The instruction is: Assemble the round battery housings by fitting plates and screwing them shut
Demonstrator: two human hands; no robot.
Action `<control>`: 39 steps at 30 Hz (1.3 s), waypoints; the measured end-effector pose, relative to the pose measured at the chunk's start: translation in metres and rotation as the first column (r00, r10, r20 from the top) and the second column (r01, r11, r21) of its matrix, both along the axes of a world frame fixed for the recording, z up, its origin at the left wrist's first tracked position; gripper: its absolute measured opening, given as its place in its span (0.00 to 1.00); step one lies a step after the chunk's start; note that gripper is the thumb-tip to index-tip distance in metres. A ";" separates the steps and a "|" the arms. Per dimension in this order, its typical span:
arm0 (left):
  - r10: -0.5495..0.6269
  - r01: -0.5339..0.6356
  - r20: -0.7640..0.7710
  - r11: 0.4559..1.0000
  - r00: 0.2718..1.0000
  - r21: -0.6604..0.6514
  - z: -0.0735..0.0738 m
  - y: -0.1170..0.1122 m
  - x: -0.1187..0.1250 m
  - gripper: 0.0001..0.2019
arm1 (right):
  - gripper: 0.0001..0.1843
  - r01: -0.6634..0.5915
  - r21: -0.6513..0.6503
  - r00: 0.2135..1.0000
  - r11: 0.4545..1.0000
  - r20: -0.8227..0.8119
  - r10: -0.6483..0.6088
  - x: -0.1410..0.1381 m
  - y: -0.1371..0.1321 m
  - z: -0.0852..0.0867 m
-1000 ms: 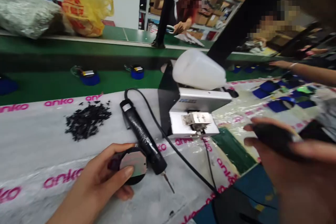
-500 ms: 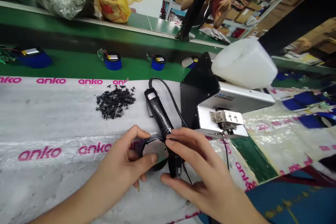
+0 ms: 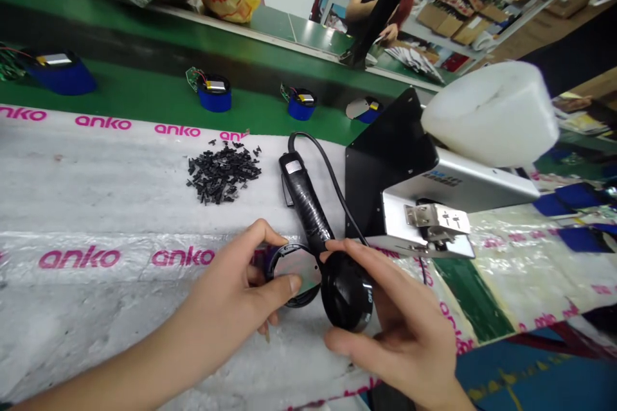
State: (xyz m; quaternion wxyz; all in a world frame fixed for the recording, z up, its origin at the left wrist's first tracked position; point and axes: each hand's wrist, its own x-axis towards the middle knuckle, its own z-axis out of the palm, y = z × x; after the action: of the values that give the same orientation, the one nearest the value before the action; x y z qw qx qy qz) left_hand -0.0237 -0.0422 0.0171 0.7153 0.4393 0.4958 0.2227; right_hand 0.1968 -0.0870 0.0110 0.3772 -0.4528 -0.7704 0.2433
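Note:
My left hand [image 3: 255, 282] is closed around a round dark housing [image 3: 313, 298], thumb pressed on the pale flat disc [image 3: 299, 270] set inside its rim. In my right hand [image 3: 395, 308] is a glossy black round cap [image 3: 343, 292] with small white lettering near its edge, gripped between thumb and fingers. The cap's left side is right beside the housing; whether they touch I cannot tell. Just beyond both hands lies a black electric screwdriver [image 3: 308, 205] with a cord, its lower end hidden behind the cap and fingers.
A pile of small black parts [image 3: 223, 173] lies on the white wrapped mat [image 3: 120, 205]. To the right stands a silver and black machine [image 3: 424, 231] topped by a white plastic container [image 3: 491, 112]. Blue housings with batteries [image 3: 214, 96] sit along the green surface. A person [image 3: 369, 3] is across the bench.
My right hand has turned the black cap from nearly edge-on to showing its domed face. My left hand keeps its hold on the housing. The whole view has shifted slightly.

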 end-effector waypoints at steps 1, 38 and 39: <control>-0.004 0.004 0.009 1.000 1.000 0.001 0.000 0.000 0.000 0.18 | 0.41 -0.002 -0.007 1.000 1.000 -0.010 0.002 0.000 0.001 0.000; -0.276 0.259 0.342 0.961 0.898 0.096 -0.014 0.018 -0.028 0.18 | 0.21 0.129 0.281 0.800 0.951 0.537 -0.268 -0.051 0.001 0.015; -0.277 0.260 0.327 0.961 0.904 0.095 -0.013 0.018 -0.029 0.18 | 0.22 0.124 0.290 0.787 0.949 0.554 -0.272 -0.051 0.001 0.015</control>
State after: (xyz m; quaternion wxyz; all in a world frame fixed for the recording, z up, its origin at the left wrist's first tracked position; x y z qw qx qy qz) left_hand -0.0527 -0.0238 0.0038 0.8024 0.4759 0.2952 0.2060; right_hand 0.1456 -0.0859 0.0261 0.1953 -0.5357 -0.8203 -0.0438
